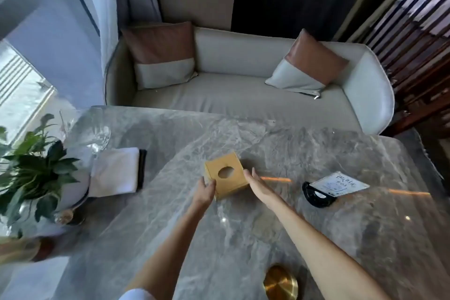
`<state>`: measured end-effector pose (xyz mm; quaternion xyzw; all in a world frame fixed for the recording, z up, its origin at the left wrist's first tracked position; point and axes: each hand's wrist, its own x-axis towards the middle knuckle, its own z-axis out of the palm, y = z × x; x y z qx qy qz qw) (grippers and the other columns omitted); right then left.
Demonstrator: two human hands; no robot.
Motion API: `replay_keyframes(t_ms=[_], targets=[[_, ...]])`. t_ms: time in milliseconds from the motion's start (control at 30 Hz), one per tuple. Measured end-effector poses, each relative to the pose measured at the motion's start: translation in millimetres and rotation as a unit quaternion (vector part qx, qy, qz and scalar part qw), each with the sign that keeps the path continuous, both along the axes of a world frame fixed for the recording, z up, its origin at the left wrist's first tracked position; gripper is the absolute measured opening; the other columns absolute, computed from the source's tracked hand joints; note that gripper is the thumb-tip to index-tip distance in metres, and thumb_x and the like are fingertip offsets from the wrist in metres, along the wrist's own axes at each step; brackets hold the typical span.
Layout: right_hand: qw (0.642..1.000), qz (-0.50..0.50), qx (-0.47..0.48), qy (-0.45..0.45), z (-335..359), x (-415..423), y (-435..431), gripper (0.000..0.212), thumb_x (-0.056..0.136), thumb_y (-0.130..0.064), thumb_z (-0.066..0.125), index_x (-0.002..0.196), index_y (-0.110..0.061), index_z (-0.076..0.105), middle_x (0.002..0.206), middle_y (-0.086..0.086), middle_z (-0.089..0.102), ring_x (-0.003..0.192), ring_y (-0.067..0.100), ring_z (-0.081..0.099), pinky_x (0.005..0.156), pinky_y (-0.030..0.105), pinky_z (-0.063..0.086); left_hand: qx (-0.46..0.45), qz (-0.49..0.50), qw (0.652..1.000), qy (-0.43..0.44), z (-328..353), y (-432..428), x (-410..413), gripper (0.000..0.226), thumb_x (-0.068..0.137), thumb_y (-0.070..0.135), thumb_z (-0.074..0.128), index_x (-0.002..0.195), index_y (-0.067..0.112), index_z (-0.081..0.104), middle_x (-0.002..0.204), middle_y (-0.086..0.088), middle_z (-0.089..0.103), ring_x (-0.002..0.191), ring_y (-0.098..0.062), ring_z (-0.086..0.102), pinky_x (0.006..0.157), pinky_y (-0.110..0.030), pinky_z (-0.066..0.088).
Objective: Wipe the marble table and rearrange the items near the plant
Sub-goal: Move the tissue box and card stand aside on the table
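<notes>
On the counter (280,221), I'm gripping the gold box (234,184) with my left hand (205,191), right hand (259,185) pressing it flat-fingered; plant (36,170) is getting cropped.

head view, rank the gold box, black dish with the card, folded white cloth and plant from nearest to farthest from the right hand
1. gold box: right at the fingertips of the right hand, just to its left.
2. black dish: to the hand's right on the table.
3. folded white cloth: left, beyond the box.
4. plant: at the table's far left edge.
</notes>
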<state>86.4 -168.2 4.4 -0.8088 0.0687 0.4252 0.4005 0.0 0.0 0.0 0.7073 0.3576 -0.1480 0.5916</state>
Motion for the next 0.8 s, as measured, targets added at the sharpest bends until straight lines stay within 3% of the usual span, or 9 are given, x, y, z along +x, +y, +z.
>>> replay_keyframes(t_ms=[100,167,300,367,500,567,600,700,800], targets=[[0.999,-0.033,0.022,0.004,0.1,1.8,12.3,0.069,0.097,-0.061,0.027,0.155,-0.026,0.013,0.162,-0.005,0.017,0.151,0.019,0.016,0.123,0.043,0.011,-0.138,-0.006,0.99,-0.021,-10.9,-2.1,2.0,0.041,0.1,0.022,0.041,0.141,0.017,0.037,0.138,-0.008,0.051,0.116,-0.02,0.053,0.087,-0.027,0.044],[0.997,-0.065,0.05,0.008,4.0,-3.6,12.3,0.067,0.097,-0.059,0.032,0.152,-0.021,0.028,0.159,-0.004,0.028,0.147,0.018,0.026,0.122,0.039,0.018,-0.18,-0.002,0.984,-0.009,-14.0,-3.3,-3.2,0.042,0.1,0.021,0.043,0.142,0.024,0.038,0.135,-0.001,0.055,0.119,-0.017,0.053,0.088,-0.026,0.042],[0.991,-0.077,0.107,-0.036,15.8,-27.2,-18.3,0.075,0.087,-0.072,0.039,0.139,-0.019,0.052,0.135,-0.013,0.052,0.128,0.008,0.046,0.114,0.032,0.031,-0.17,-0.021,0.985,-0.03,14.4,-17.8,-25.3,0.05,0.096,0.031,0.05,0.144,0.035,0.036,0.139,0.011,0.051,0.128,-0.01,0.047,0.105,-0.027,0.034],[0.981,-0.098,0.168,-0.011,20.3,-53.2,-47.9,0.063,0.09,-0.067,0.042,0.136,-0.028,0.055,0.136,-0.018,0.055,0.128,0.003,0.049,0.112,0.032,0.037,-0.145,-0.048,0.987,-0.042,35.0,-34.6,-44.4,0.055,0.095,0.032,0.052,0.146,0.036,0.032,0.14,0.015,0.049,0.129,-0.006,0.045,0.109,-0.028,0.032],[0.947,-0.244,0.193,0.074,-6.1,-108.5,-142.6,0.057,0.073,-0.075,0.062,0.116,-0.039,0.067,0.134,-0.008,0.062,0.118,0.005,0.06,0.107,0.037,0.042,-0.145,-0.084,0.985,-0.047,61.2,-105.3,-81.4,0.058,0.091,0.031,0.058,0.145,0.031,0.036,0.137,0.014,0.053,0.121,0.002,0.05,0.094,-0.014,0.043],[0.928,-0.318,0.163,0.107,-2.2,-131.1,-194.1,0.03,0.088,-0.056,0.058,0.107,-0.034,0.066,0.126,-0.009,0.064,0.118,0.008,0.058,0.1,0.029,0.042,-0.188,-0.067,0.98,-0.022,60.1,-158.8,-91.0,0.058,0.094,0.008,0.055,0.145,0.019,0.033,0.141,0.002,0.048,0.121,-0.007,0.047,0.079,-0.008,0.049],[0.916,-0.352,0.149,0.122,-5.8,-138.1,-223.5,0.023,0.096,-0.045,0.05,0.11,-0.033,0.063,0.127,-0.01,0.061,0.124,0.012,0.053,0.098,0.026,0.038,-0.206,-0.058,0.977,-0.001,52.2,-187.5,-94.0,0.063,0.091,0.003,0.057,0.147,0.013,0.029,0.144,-0.005,0.044,0.122,-0.012,0.045,0.079,-0.01,0.051],[0.893,-0.413,0.106,0.145,-18.4,-152.4,-318.8,0.035,0.098,-0.04,0.047,0.13,-0.026,0.055,0.139,-0.01,0.05,0.136,0.017,0.044,0.097,0.025,0.034,-0.197,-0.114,0.972,0.051,38.4,-278.4,-91.9,0.094,0.07,0.035,0.077,0.148,0.015,0.029,0.133,0.001,0.054,0.115,-0.008,0.051,0.099,-0.024,0.046],[0.89,-0.434,0.086,0.115,-27.0,-147.5,-414.9,0.026,0.088,-0.044,0.064,0.109,-0.028,0.064,0.143,-0.001,0.053,0.132,0.016,0.049,0.094,0.031,0.044,-0.206,-0.164,0.963,0.056,36.3,-368.7,-59.2,0.072,0.082,0.026,0.066,0.146,0.025,0.032,0.125,0.012,0.056,0.108,-0.002,0.055,0.088,-0.013,0.047]])
